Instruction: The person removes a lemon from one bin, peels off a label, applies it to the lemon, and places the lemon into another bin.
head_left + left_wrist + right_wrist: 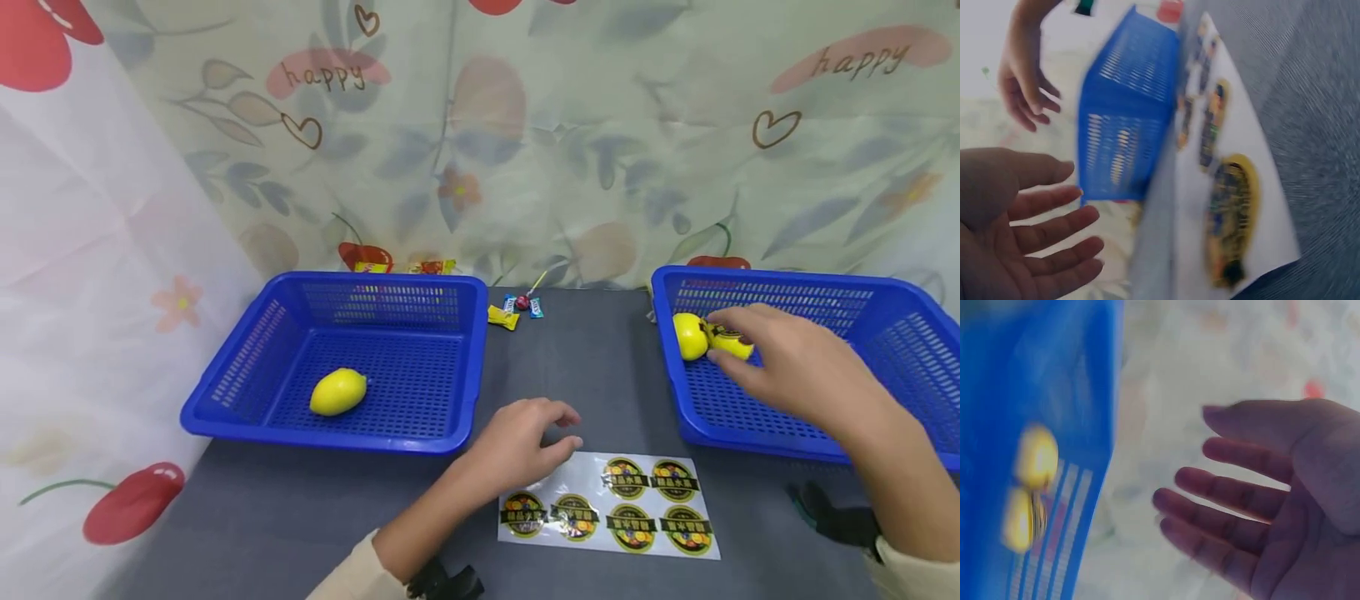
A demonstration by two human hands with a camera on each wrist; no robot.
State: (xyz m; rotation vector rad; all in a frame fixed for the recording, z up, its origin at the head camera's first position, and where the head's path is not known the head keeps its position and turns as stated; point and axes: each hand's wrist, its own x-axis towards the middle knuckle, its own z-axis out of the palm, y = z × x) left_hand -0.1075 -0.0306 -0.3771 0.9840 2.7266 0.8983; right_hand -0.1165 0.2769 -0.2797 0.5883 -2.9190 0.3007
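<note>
1. Over the right basket (763, 439), my right hand (798, 362) hangs loosely spread, gripping nothing, just apart from two lemons (689, 337) side by side near its left wall.
2. Above the sticker sheet (581, 473), my left hand (516, 442) is relaxed and empty too; the sheet lies flat in front, probably so both hands reach it easily.
3. In the left basket (330, 442), one plain lemon (338, 392) lies alone, apparently kept apart from the right pair, where dark labelling shows.
4. Between the baskets, bare worktop (592, 367) leaves sideways room; sweets (503, 317) sit well back. The basket rims are what I judge need clearing.
</note>
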